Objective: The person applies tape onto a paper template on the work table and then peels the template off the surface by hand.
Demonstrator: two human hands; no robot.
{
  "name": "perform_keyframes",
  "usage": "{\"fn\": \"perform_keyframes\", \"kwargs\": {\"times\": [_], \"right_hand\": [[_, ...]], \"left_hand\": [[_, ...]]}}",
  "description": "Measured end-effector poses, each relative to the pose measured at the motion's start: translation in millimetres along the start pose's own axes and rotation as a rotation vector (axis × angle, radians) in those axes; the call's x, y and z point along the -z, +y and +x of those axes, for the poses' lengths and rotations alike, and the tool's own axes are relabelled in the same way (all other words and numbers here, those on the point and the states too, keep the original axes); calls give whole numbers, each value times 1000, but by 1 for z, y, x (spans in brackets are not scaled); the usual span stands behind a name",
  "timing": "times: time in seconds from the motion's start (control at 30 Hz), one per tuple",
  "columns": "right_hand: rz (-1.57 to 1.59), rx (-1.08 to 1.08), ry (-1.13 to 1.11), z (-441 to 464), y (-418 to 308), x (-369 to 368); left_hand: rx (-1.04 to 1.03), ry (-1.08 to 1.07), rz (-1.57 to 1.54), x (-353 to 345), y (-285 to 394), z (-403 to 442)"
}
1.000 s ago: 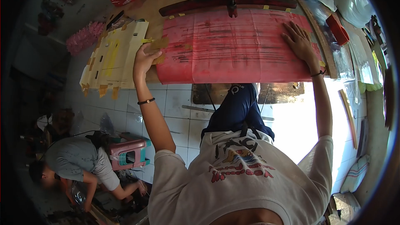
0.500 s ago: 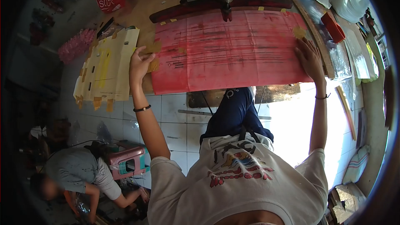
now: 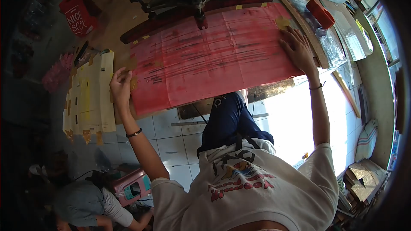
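A large red sheet (image 3: 201, 55) with dark streaks and fold lines lies on the wooden table (image 3: 115, 30), its near edge at the table's front. My left hand (image 3: 121, 86) is at the sheet's left edge by some brown tape, fingers curled; whether it grips anything is hidden. My right hand (image 3: 298, 49) lies on the sheet's right end, fingers spread, just below a yellowish-brown tape piece (image 3: 282, 22). Left of my left hand is a cream panel (image 3: 92, 94) with yellow marks and taped edges. Behind the sheet stands a dark metal frame (image 3: 192, 0) over a dark red bar (image 3: 150, 28).
A red bag (image 3: 78, 13) stands at the back left, near a pink bundle (image 3: 58, 72). An orange-red holder (image 3: 320, 13) and clear plastic are at the right. Another person (image 3: 87, 203) bends low at the lower left beside a pink stool (image 3: 130, 186).
The view has turned, so the table and sheet appear tilted and further left. My right hand has shifted toward the tape at the sheet's right edge; my left hand remains by the left edge.
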State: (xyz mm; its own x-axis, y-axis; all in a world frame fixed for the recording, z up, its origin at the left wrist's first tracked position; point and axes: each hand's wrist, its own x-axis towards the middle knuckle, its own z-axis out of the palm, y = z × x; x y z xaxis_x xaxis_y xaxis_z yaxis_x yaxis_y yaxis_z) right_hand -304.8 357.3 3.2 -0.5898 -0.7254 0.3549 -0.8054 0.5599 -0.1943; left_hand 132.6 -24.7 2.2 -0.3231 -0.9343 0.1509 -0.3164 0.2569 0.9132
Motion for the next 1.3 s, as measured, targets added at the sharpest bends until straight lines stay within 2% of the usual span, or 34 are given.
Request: {"fn": "perform_keyframes", "kwargs": {"times": [0.3,0.4,0.5,0.6,0.83,0.93,1.1,1.2,1.3], "right_hand": [[-11,4,-17,8,1,-6],[-11,12,-31,10,10,-7],[-35,-50,-70,9,11,1],[-58,-73,-62,14,15,-4],[-69,-29,60,38,15,-34],[72,46,40,33,13,-21],[-182,-140,110,7,22,-2],[-110,-173,116,4,30,3],[16,-243,-94,19,29,20]], "left_hand": [[-75,37,101,-4,-4,6],[-72,-13,98,-1,3,-1],[-18,-95,-34,6,10,-16],[-40,-138,23,7,13,-19],[-154,-95,160,-8,-11,47],[-232,-48,173,-11,-22,62],[-142,-68,89,-9,-12,49],[-58,-118,-16,-5,-14,51],[-41,-146,-45,-2,-14,51]]}}
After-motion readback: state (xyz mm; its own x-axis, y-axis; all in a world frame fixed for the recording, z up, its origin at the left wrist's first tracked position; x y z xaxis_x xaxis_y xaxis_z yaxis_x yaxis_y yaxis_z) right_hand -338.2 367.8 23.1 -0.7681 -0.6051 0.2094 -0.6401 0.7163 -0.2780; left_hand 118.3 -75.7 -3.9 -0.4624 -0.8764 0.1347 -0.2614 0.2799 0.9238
